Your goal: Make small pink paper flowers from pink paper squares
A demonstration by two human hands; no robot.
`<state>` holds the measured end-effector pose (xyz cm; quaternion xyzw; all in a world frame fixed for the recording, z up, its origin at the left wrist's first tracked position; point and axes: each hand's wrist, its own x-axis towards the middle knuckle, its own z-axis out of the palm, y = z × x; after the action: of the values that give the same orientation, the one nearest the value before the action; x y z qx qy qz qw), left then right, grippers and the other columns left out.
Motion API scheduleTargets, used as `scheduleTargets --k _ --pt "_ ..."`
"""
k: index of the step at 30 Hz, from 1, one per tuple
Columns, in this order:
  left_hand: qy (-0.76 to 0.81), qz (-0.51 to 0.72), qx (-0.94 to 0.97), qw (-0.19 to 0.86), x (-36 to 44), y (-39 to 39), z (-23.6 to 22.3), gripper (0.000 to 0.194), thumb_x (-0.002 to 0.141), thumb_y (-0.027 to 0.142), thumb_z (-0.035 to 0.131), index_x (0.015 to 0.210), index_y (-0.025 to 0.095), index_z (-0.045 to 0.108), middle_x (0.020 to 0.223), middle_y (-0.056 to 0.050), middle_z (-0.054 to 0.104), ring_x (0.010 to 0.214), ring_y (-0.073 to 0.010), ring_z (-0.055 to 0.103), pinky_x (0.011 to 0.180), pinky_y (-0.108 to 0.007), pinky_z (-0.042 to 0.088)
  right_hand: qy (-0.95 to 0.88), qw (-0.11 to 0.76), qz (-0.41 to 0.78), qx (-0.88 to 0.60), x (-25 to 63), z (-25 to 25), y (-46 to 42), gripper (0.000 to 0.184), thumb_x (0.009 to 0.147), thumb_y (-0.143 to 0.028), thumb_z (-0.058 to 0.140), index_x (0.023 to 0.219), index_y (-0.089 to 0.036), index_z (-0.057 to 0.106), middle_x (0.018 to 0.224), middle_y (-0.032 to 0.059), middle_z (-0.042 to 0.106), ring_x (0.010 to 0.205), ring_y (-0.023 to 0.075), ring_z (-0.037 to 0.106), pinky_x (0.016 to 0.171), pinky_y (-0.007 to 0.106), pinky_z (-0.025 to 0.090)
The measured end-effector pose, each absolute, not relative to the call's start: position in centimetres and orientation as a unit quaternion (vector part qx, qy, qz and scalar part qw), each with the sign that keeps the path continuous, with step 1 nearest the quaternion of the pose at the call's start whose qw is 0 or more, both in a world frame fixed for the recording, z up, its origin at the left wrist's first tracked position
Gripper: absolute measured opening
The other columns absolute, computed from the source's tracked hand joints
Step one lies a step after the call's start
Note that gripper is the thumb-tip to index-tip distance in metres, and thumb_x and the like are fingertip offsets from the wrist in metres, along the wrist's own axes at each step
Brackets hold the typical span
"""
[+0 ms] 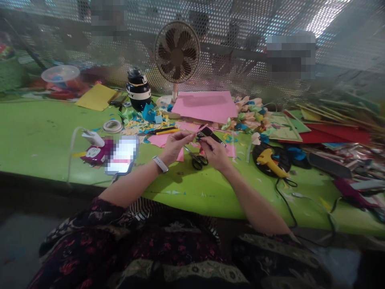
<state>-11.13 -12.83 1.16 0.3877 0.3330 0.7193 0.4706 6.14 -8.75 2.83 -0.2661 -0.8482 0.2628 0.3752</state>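
Over the middle of the table, my left hand (pixel 176 145) pinches the end of a narrow pink paper strip (pixel 203 127) with thumb and fingertips. Just right of it, my right hand (pixel 215 151) is closed, its fingertips near the strip; what they grip is too small to make out. Beneath and between the hands lie scissors (pixel 199 161) with black handles. A black oblong object (pixel 214 135) rests behind my right hand. Cut pink paper (pixel 159 140) lies beside my left hand.
A small fan (pixel 177 56) stands behind a pink sheet (pixel 206 105). Left are a black bottle (pixel 138 90), a tape roll (pixel 112 126) and a lit phone (pixel 122 154). Right are paper flowers (pixel 248 108) and a yellow glue gun (pixel 272 162) with its cord.
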Motion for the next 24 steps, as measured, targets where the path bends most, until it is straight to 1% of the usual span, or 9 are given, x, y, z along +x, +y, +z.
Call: scheduleTargets --k 2,5,7,10,12,13,15,18,24 --pt "0.330 0.712 0.393 0.479 -11.3 -12.7 1.0 0.031 0.059 0.043 0.092 0.069 0.020 0.076 0.070 0.001 0.069 0.065 -0.0076 0.056 0.066 -0.023 0.044 -0.847 0.366 0.279 -0.265 6.3 2.8 -8.6 0.041 0.100 -0.056 0.045 0.096 -0.021 0.067 0.076 0.0034 0.066 0.065 0.0168 0.060 0.066 0.030 0.049" --pt "0.339 0.696 0.394 0.496 -11.4 -12.6 1.0 0.033 0.059 0.045 0.092 0.075 0.021 0.078 0.079 -0.001 0.073 0.067 -0.0086 0.057 0.067 -0.025 0.045 -0.844 0.338 0.316 -0.271 6.4 2.9 -8.5 0.043 0.098 -0.059 0.046 0.096 -0.021 0.065 0.071 0.0013 0.063 0.056 0.0142 0.054 0.058 0.029 0.046" --pt "0.348 0.692 0.395 0.495 -11.4 -12.7 1.1 0.034 0.059 0.046 0.092 0.074 0.020 0.077 0.078 -0.001 0.072 0.067 -0.0091 0.057 0.067 -0.026 0.046 -0.842 0.327 0.333 -0.272 6.4 2.9 -8.5 0.043 0.097 -0.060 0.047 0.096 -0.021 0.064 0.070 0.0010 0.063 0.054 0.0139 0.053 0.055 0.028 0.045" --pt "0.357 0.701 0.404 0.467 -11.4 -12.9 1.5 0.034 0.060 0.046 0.091 0.063 0.019 0.071 0.063 0.002 0.062 0.062 -0.0085 0.051 0.065 -0.026 0.043 -0.842 0.357 0.297 -0.276 6.2 2.9 -8.9 0.039 0.093 -0.058 0.056 0.101 -0.021 0.064 0.079 0.0039 0.066 0.067 0.0176 0.060 0.064 0.031 0.049" --pt "0.363 0.708 0.412 0.443 -11.3 -13.1 1.8 0.036 0.063 0.045 0.090 0.058 0.018 0.067 0.058 0.003 0.057 0.060 -0.0080 0.049 0.064 -0.026 0.041 -0.843 0.380 0.260 -0.280 6.0 2.9 -9.1 0.036 0.093 -0.056 0.058 0.101 -0.021 0.065 0.084 0.0057 0.068 0.075 0.0200 0.062 0.071 0.034 0.050" --pt "0.365 0.709 0.416 0.437 -11.3 -13.2 2.0 0.036 0.064 0.044 0.090 0.057 0.018 0.066 0.059 0.003 0.057 0.060 -0.0079 0.048 0.064 -0.026 0.040 -0.844 0.384 0.249 -0.281 6.0 2.9 -9.1 0.034 0.094 -0.054 0.056 0.100 -0.021 0.065 0.084 0.0060 0.068 0.075 0.0206 0.062 0.072 0.034 0.050" --pt "0.361 0.706 0.425 0.437 -11.3 -13.3 2.1 0.034 0.065 0.045 0.089 0.061 0.018 0.070 0.063 0.002 0.061 0.061 -0.0081 0.050 0.064 -0.026 0.040 -0.845 0.388 0.241 -0.278 5.9 3.0 -9.1 0.034 0.097 -0.052 0.051 0.094 -0.022 0.065 0.081 0.0058 0.067 0.074 0.0205 0.062 0.072 0.034 0.049" --pt "0.359 0.694 0.436 0.446 -11.5 -13.2 2.2 0.032 0.064 0.047 0.089 0.070 0.019 0.075 0.069 0.000 0.065 0.064 -0.0091 0.053 0.065 -0.026 0.041 -0.842 0.387 0.254 -0.277 6.0 3.0 -8.9 0.035 0.097 -0.054 0.051 0.092 -0.021 0.064 0.077 0.0040 0.066 0.069 0.0187 0.061 0.068 0.032 0.049" --pt "0.359 0.682 0.428 0.472 -11.9 -12.9 1.8 0.033 0.061 0.047 0.090 0.075 0.020 0.078 0.073 -0.001 0.068 0.064 -0.0089 0.053 0.063 -0.026 0.042 -0.847 0.349 0.301 -0.266 6.3 3.1 -8.6 0.039 0.096 -0.057 0.051 0.091 -0.020 0.062 0.074 0.0021 0.064 0.063 0.0162 0.058 0.064 0.030 0.047"
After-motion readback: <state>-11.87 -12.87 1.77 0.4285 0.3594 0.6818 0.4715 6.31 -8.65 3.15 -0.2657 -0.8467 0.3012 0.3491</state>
